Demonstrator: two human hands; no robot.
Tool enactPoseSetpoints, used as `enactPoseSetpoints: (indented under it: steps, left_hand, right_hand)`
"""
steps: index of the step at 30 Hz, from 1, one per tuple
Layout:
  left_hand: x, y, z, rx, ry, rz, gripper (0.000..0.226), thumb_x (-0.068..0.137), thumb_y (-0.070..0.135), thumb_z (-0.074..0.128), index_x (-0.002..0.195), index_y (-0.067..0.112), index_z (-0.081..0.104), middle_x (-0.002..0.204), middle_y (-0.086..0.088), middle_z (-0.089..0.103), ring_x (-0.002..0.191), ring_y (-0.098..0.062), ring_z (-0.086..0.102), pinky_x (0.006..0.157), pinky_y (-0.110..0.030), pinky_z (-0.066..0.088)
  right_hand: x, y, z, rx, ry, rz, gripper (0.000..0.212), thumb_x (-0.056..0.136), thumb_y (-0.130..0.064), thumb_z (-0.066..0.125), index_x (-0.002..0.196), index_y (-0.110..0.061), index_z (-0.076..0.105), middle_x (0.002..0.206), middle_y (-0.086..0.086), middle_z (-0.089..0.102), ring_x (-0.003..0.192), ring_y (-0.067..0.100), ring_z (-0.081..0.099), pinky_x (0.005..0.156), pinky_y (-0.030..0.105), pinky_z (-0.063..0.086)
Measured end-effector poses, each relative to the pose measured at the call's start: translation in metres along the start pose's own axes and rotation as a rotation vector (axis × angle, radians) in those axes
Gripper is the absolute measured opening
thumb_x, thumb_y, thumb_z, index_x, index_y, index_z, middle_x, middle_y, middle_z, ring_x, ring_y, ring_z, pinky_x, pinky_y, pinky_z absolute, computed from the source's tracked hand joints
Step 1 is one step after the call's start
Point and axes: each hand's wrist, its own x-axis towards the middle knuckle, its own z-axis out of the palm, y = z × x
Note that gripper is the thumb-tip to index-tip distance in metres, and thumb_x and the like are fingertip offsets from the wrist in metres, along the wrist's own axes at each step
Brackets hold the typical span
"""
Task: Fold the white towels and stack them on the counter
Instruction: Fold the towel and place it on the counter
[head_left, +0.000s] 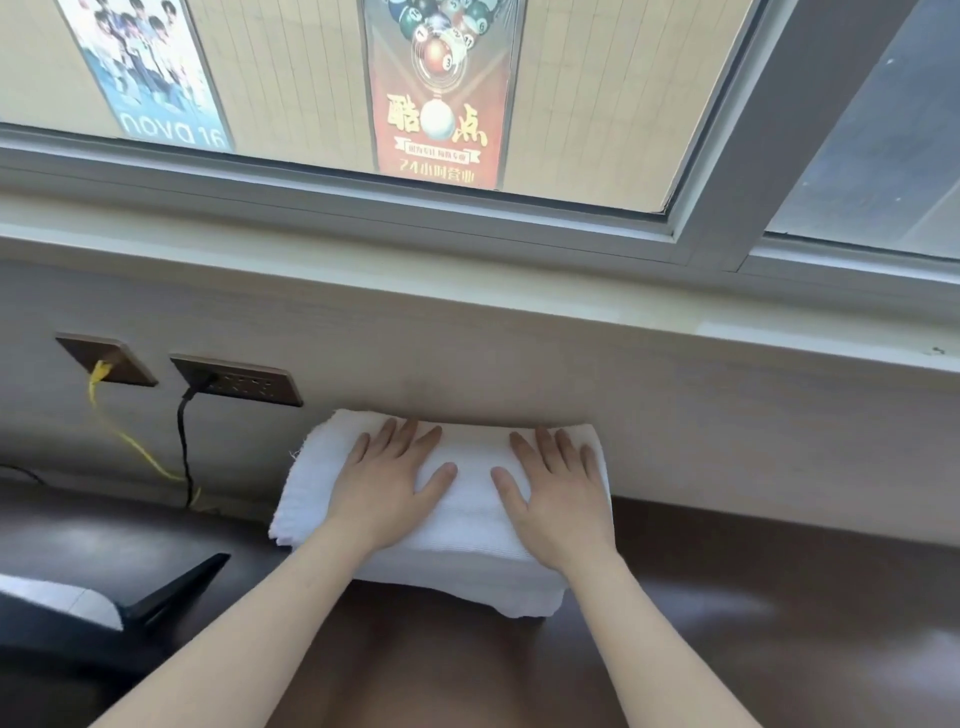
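A stack of folded white towels (470, 512) lies on the dark brown counter (753, 597), pushed back against the pale wall panel. My left hand (387, 488) lies flat on the left half of the top towel, fingers straight and spread. My right hand (558, 493) lies flat on the right half in the same way. Both palms press down on the cloth and neither hand grips it. The stack's layered edges show at the front right corner.
Two wall sockets (236, 379) sit left of the stack, with a yellow cable (135, 447) and a black cable (183, 441) hanging to the counter. A black object with a white cloth (57, 597) lies at the left edge. A window sill (467, 291) runs above.
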Motion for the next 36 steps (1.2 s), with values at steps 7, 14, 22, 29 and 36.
enactPoseSetpoints:
  steps: [7,14,22,29,36]
  left_hand:
    - [-0.013,-0.041,-0.014,0.083,0.009,-0.153,0.069,0.094,0.068,0.009,0.157,0.040,0.016,0.168,0.001,0.006,0.154,-0.025,-0.003,0.123,-0.046,-0.002]
    - [0.000,0.026,0.000,-0.062,-0.019,0.051,0.067,0.095,0.061,0.009,0.157,0.039,0.018,0.167,0.001,0.009,0.154,-0.017,-0.001,0.122,-0.037,-0.002]
    - [-0.002,-0.045,-0.009,-0.028,-0.032,-0.139,0.067,0.097,0.066,0.016,0.157,0.039,0.016,0.167,0.004,0.008,0.153,-0.024,0.008,0.123,-0.045,0.008]
    - [-0.007,-0.015,-0.020,-0.089,0.179,-0.068,0.067,0.097,0.063,0.018,0.153,0.031,0.037,0.164,-0.008,0.023,0.152,-0.028,0.012,0.123,-0.043,0.006]
    - [-0.034,0.015,0.010,0.143,0.079,0.382,0.100,0.077,0.090,0.039,0.157,0.033,0.023,0.165,0.004,0.020,0.151,-0.026,0.020,0.122,-0.049,0.017]
  right_hand:
    - [-0.009,0.023,-0.015,-0.106,0.055,0.208,0.061,0.102,-0.047,0.021,0.157,-0.022,0.018,0.164,0.007,0.017,0.149,0.032,0.014,0.120,0.049,0.010]
    - [0.006,-0.030,-0.002,0.016,-0.058,-0.126,0.063,0.099,-0.058,0.006,0.156,-0.034,0.017,0.165,0.001,0.015,0.151,0.024,0.006,0.122,0.045,-0.002]
    - [0.002,0.021,-0.002,0.050,-0.017,0.091,0.071,0.095,-0.064,0.010,0.157,-0.028,0.018,0.166,-0.003,0.010,0.152,0.020,0.000,0.122,0.046,0.004]
    - [-0.003,-0.008,-0.011,-0.031,0.141,0.084,0.079,0.095,-0.065,0.002,0.157,-0.019,0.019,0.165,0.004,0.014,0.152,0.026,-0.001,0.120,0.050,-0.007]
    - [0.002,-0.012,0.008,-0.019,0.030,0.000,0.081,0.089,-0.066,-0.008,0.155,-0.031,0.023,0.162,0.002,0.023,0.150,0.024,0.013,0.122,0.046,-0.002]
